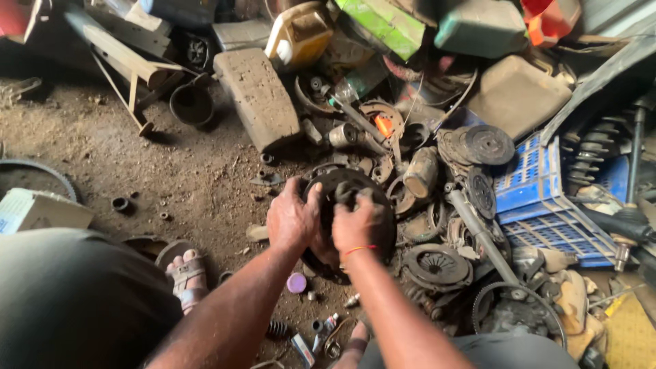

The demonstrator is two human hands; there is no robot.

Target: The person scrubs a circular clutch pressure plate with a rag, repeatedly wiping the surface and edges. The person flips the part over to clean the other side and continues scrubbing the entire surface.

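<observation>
two hands on a round dark metal disc

the left hand (292, 220) and the right hand (359, 225) are both closed around the round disc (348, 186), holding it up over the dirt floor (171, 171). a pile of old metal parts (437, 266) lies just beside it, near a blue plastic crate (540, 205).

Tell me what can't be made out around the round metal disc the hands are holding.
Head view only:
- Centre of the dark disc: covered by the right hand and a rag.
- Disc's left edge: behind the left hand.
- Small tubes near the foot: too small to identify.
- Blue crate: partly buried under parts.
</observation>
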